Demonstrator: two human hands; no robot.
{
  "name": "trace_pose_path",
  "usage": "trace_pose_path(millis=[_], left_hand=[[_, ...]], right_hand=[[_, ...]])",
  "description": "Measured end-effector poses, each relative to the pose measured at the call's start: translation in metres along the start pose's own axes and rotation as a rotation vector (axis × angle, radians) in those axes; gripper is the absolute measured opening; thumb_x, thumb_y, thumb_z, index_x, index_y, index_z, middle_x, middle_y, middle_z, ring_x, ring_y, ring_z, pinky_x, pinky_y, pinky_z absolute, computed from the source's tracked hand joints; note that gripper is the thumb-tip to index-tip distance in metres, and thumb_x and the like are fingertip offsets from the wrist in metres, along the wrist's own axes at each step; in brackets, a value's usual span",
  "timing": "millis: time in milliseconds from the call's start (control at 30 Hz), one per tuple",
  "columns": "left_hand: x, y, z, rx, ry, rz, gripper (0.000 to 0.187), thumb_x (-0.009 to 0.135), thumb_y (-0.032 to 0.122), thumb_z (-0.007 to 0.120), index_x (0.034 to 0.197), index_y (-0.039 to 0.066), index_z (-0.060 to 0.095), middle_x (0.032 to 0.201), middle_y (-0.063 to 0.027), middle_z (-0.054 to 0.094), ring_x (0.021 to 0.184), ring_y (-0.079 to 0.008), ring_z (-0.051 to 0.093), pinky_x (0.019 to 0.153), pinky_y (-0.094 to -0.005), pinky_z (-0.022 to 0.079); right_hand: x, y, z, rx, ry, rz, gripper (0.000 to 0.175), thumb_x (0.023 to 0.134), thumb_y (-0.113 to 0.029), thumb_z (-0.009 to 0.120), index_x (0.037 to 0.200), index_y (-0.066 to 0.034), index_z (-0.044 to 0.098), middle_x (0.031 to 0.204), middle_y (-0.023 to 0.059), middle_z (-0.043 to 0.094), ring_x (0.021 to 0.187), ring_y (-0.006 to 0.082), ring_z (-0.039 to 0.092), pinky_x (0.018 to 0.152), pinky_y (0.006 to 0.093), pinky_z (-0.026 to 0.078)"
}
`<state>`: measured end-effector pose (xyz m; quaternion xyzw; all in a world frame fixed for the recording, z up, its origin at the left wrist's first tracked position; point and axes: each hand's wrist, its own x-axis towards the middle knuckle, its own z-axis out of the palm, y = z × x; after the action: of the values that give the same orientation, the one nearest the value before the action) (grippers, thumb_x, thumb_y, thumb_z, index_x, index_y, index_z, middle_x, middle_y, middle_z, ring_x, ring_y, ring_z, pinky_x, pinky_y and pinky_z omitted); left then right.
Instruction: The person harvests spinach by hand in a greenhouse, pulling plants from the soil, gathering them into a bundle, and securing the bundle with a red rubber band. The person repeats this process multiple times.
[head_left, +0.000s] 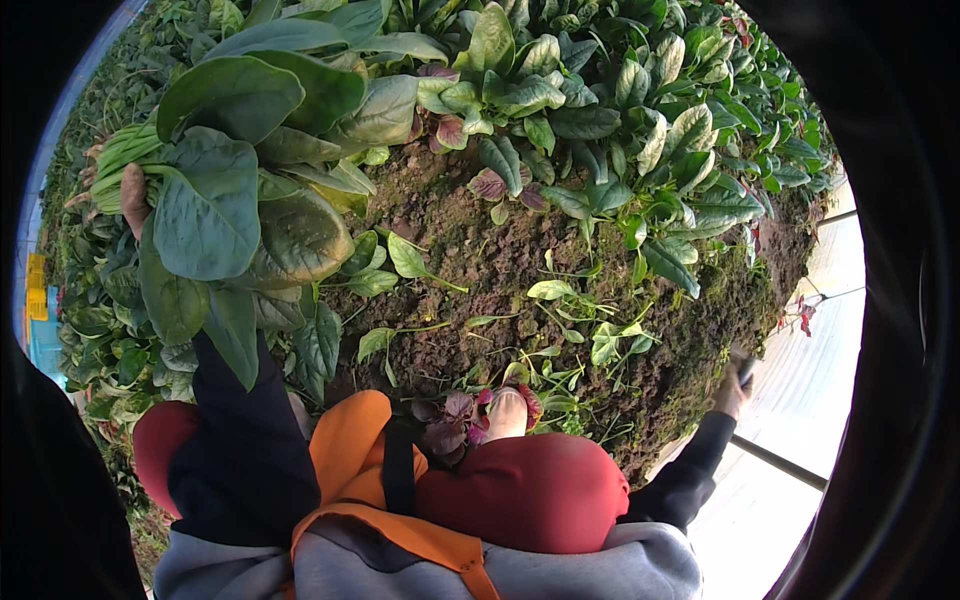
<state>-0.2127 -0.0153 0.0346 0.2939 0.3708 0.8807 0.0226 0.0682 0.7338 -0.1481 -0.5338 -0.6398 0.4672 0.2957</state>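
My left hand (135, 196) is closed around the stems of a large bunch of spinach (210, 199) at the upper left. Broad green leaves hide most of that hand, leaving little more than a fingertip in sight. The pale stem ends and roots point left. At the lower right, my right hand (730, 391) is out to the side near the edge of the soil bed. Motion blurs it, but a small dark object (745, 369) shows in its fingers; I cannot tell what it is. Cut spinach leaves (409, 256) lie scattered on the bare soil (450, 202) between my hands.
Rooted spinach plants (652, 135) fill the far side, with some purple-leaved plants (491, 184) among them. White sheeting (802, 390) borders the bed on the right. A yellow crate (35, 286) and a blue crate (46, 341) stand at the far left. My knees (525, 491) are close to the soil.
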Motion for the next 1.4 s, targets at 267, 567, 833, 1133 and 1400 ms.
trace_pose_path(millis=[267, 567, 833, 1133, 1400], left_hand=[[0.0, -0.047, 0.021, -0.002, 0.035, -0.045, 0.052, 0.092, 0.03, 0.048, 0.134, -0.001, 0.044, 0.128, -0.0209, 0.053, 0.115, -0.0324, 0.055, 0.103, -0.0456, 0.043], [0.017, -0.034, 0.037, 0.162, 0.172, -0.048, 0.051, 0.092, 0.028, 0.047, 0.132, -0.003, 0.046, 0.124, -0.021, 0.056, 0.112, -0.0302, 0.058, 0.1, -0.043, 0.046], [0.016, -0.01, 0.028, 0.476, 0.401, 0.02, 0.057, 0.092, 0.029, 0.043, 0.134, -0.009, 0.04, 0.124, -0.0232, 0.055, 0.114, -0.0287, 0.057, 0.1, -0.0409, 0.045], [0.011, -0.005, 0.008, 0.465, 0.291, -0.045, 0.058, 0.092, 0.029, 0.042, 0.134, -0.01, 0.039, 0.128, -0.0229, 0.052, 0.116, -0.0283, 0.054, 0.1, -0.0396, 0.044], [0.012, -0.08, 0.049, 0.751, 0.469, 0.345, 0.061, 0.095, 0.034, 0.035, 0.143, -0.004, 0.03, 0.137, -0.0212, 0.045, 0.124, -0.0289, 0.048, 0.105, -0.0411, 0.04]], right_hand=[[-0.208, -0.07, 0.05, 0.169, -0.598, 0.323, 0.03, 0.089, -0.007, 0.06, 0.119, -0.0046, 0.062, 0.056, -0.0092, 0.043, 0.038, 0.0002, 0.032, 0.033, 0.0185, 0.022], [-0.216, -0.097, 0.171, -0.082, -0.899, 0.039, 0.024, 0.091, 0.003, 0.051, 0.113, 0.0065, 0.061, 0.091, -0.0098, 0.054, 0.073, -0.0011, 0.044, 0.069, 0.0126, 0.039], [-0.224, -0.098, 0.225, -0.057, -0.905, -0.093, 0.017, 0.088, -0.003, 0.059, 0.102, 0.0044, 0.064, 0.082, -0.0093, 0.052, 0.071, 0.0001, 0.043, 0.064, 0.0159, 0.039], [-0.204, -0.068, 0.165, -0.02, -0.481, 0.1, 0.023, 0.088, -0.006, 0.059, 0.108, 0.004, 0.066, 0.083, -0.0041, 0.061, 0.069, 0.0017, 0.048, 0.063, 0.0175, 0.04], [-0.158, -0.037, 0.174, -0.065, -0.456, -0.009, 0.027, 0.085, -0.008, 0.062, 0.108, 0.0061, 0.065, 0.085, -0.0001, 0.063, 0.072, 0.0061, 0.051, 0.069, 0.021, 0.044]])
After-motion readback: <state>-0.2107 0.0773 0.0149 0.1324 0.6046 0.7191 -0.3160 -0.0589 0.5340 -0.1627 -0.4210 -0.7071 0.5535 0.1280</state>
